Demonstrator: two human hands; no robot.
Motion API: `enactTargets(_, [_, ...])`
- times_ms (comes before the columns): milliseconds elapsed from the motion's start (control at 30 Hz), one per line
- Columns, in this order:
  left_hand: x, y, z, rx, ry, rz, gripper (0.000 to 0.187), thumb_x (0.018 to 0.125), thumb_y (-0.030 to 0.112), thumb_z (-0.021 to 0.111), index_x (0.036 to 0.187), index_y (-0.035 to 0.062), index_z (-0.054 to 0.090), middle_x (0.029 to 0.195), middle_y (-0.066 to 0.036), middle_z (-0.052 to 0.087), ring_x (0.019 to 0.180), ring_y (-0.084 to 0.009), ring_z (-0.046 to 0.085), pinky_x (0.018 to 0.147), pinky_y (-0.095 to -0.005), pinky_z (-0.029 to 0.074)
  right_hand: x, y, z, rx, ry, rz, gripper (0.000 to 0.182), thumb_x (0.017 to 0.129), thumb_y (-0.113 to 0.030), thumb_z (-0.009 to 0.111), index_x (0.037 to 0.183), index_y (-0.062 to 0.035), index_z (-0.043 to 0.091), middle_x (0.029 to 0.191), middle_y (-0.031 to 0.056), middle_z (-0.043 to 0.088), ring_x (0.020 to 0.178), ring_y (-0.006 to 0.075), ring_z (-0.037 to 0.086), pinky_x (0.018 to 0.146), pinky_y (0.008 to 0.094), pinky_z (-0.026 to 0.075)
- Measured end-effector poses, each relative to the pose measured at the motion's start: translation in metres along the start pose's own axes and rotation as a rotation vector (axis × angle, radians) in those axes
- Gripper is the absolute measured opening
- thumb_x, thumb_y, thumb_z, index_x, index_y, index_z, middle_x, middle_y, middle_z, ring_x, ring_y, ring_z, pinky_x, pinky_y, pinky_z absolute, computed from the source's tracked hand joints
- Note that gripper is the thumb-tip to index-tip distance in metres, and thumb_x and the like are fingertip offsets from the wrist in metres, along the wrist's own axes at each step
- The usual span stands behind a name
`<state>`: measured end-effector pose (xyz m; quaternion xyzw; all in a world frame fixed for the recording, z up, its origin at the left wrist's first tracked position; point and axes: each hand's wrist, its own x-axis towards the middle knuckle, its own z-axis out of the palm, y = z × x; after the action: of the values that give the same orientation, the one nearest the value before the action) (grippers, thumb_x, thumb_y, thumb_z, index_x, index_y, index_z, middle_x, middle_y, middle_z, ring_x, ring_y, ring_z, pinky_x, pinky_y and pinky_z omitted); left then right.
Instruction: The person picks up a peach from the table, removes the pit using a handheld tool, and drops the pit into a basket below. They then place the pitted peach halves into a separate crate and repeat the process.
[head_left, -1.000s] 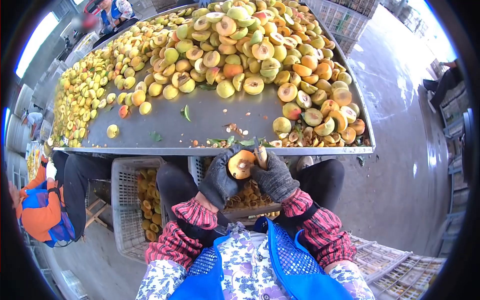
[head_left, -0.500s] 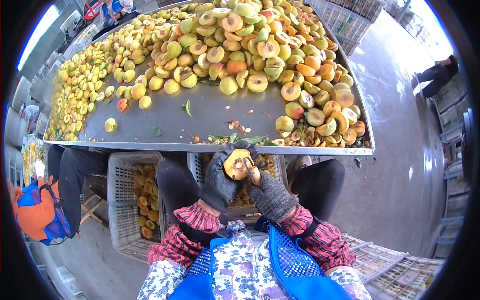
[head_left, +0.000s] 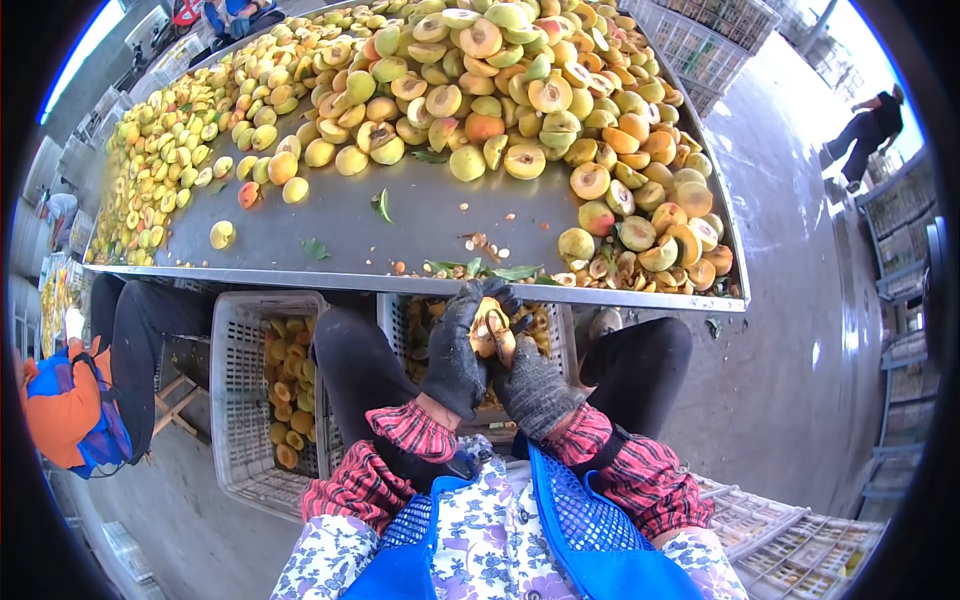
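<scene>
Grey-gloved right hand (head_left: pixel 540 392) slants inward, fingers closed round tool (head_left: pixel 506 350), grip mostly covered; long axis points away from body, slightly left, tip blurred against fruit half (head_left: pixel 486 334). Dark-gloved left hand (head_left: pixel 452 358) reaches forward, fingers curled round fruit half, underside hidden. Crate (head_left: pixel 562 345) below, partly blocked. Beyond, fruit heap (head_left: pixel 480 85) cut off at top.

At 2 o'clock, a person in dark clothing (head_left: pixel 870 130), upright on the grey floor (head_left: pixel 775 250); at 1 o'clock, stacked plastic crates (head_left: pixel 695 55). At 8 o'clock, a co-worker in orange and blue (head_left: pixel 75 405), wooden frame (head_left: pixel 178 403) near; at 4 o'clock, pale lattice crates (head_left: pixel 800 535), contents unclear.
</scene>
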<state>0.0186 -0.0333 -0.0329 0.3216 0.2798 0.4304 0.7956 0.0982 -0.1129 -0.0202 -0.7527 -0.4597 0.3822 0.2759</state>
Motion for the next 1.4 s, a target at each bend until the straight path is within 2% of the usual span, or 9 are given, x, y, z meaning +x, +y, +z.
enactTargets(233, [0.003, -0.008, -0.018, -0.257, 0.028, -0.185, 0.028, 0.089, 0.023, 0.039, 0.098, 0.0006, 0.054, 0.085, -0.009, 0.058, 0.077, -0.0179, 0.058, 0.069, -0.0327, 0.05, -0.007, -0.007, 0.009, 0.037, -0.022, 0.041, 0.028, 0.075, -0.016, 0.057, 0.09, 0.0016, 0.041, 0.071, 0.0245, 0.055, 0.07, 0.0403, 0.056, 0.06, 0.0446, 0.043])
enactTargets(533, [0.004, 0.027, -0.023, 1.087, -0.369, 0.26, 0.028, 0.085, 0.013, 0.04, 0.102, -0.0038, 0.054, 0.097, -0.013, 0.058, 0.083, -0.0184, 0.057, 0.075, -0.0319, 0.048, -0.005, -0.003, -0.002, -0.046, -0.229, -0.043, 0.032, 0.073, -0.02, 0.057, 0.093, 0.0028, 0.045, 0.076, 0.0235, 0.056, 0.074, 0.0384, 0.056, 0.063, 0.0425, 0.043])
enactTargets(633, [0.009, 0.006, -0.035, -0.021, -0.165, -0.308, 0.023, 0.08, 0.007, 0.046, 0.095, -0.0033, 0.059, 0.09, -0.011, 0.062, 0.078, -0.0172, 0.06, 0.072, -0.0264, 0.048, -0.001, -0.008, -0.01, -0.04, -0.339, -0.006, 0.033, 0.073, -0.021, 0.056, 0.092, 0.0037, 0.046, 0.079, 0.0242, 0.056, 0.076, 0.0383, 0.056, 0.064, 0.0426, 0.043])
enactTargets(967, [0.008, -0.003, -0.047, 0.334, -0.178, -0.28, 0.027, 0.084, 0.014, 0.043, 0.096, -0.0041, 0.06, 0.089, -0.01, 0.062, 0.08, -0.0144, 0.059, 0.071, -0.0272, 0.048, 0.013, 0.021, 0.006, -0.165, -0.488, -0.167, 0.029, 0.075, -0.022, 0.056, 0.089, 0.0034, 0.051, 0.077, 0.0239, 0.057, 0.075, 0.0372, 0.057, 0.063, 0.0423, 0.044])
enactTargets(1067, [0.001, 0.003, -0.038, 0.358, -0.196, -0.128, 0.028, 0.084, 0.014, 0.041, 0.099, -0.0037, 0.057, 0.092, -0.009, 0.061, 0.08, -0.0139, 0.058, 0.07, -0.0278, 0.048, 0.013, -0.016, -0.018, 0.023, -0.663, 0.088, 0.027, 0.076, -0.022, 0.055, 0.089, 0.0009, 0.052, 0.071, 0.0227, 0.056, 0.065, 0.0346, 0.057, 0.058, 0.0407, 0.044])
enactTargets(1167, [-0.002, 0.009, -0.031, 0.709, -0.214, 0.132, 0.028, 0.086, 0.016, 0.04, 0.1, -0.0028, 0.055, 0.092, -0.008, 0.06, 0.078, -0.0136, 0.058, 0.068, -0.028, 0.049, 0.021, 0.035, 0.007, -0.066, -0.357, -0.978, 0.024, 0.076, -0.022, 0.056, 0.09, -0.0027, 0.053, 0.062, 0.0147, 0.053, 0.05, 0.0245, 0.053, 0.046, 0.034, 0.042])
enactTargets(1267, [0.004, -0.013, -0.037, 0.367, -0.052, 0.008, 0.027, 0.087, 0.02, 0.04, 0.096, -0.0002, 0.056, 0.087, -0.007, 0.059, 0.075, -0.0151, 0.058, 0.066, -0.0275, 0.049, 0.007, 0.017, -0.001, 1.267, -0.88, 0.564, 0.023, 0.076, -0.022, 0.059, 0.089, -0.0047, 0.053, 0.059, 0.0062, 0.05, 0.044, 0.0137, 0.048, 0.039, 0.0252, 0.037])
enactTargets(1333, [0.005, -0.019, -0.027, -0.375, 0.036, -0.215, 0.026, 0.088, 0.022, 0.04, 0.093, 0.0021, 0.057, 0.084, -0.006, 0.059, 0.072, -0.0164, 0.058, 0.065, -0.0268, 0.049, 0.003, 0.003, -0.012, 1.175, -0.772, 0.45, 0.022, 0.076, -0.021, 0.059, 0.089, -0.0049, 0.052, 0.06, 0.0035, 0.049, 0.043, 0.01, 0.045, 0.038, 0.022, 0.036])
enactTargets(1400, [0.001, -0.018, -0.043, 0.456, -0.008, 0.12, 0.02, 0.085, 0.018, 0.046, 0.092, 0.0025, 0.057, 0.081, -0.006, 0.059, 0.072, -0.0172, 0.058, 0.067, -0.0278, 0.049, 0.002, -0.001, -0.019, 1.123, -0.714, 0.347, 0.021, 0.076, -0.02, 0.059, 0.088, -0.0045, 0.052, 0.06, 0.0023, 0.049, 0.042, 0.0083, 0.044, 0.038, 0.0206, 0.035])
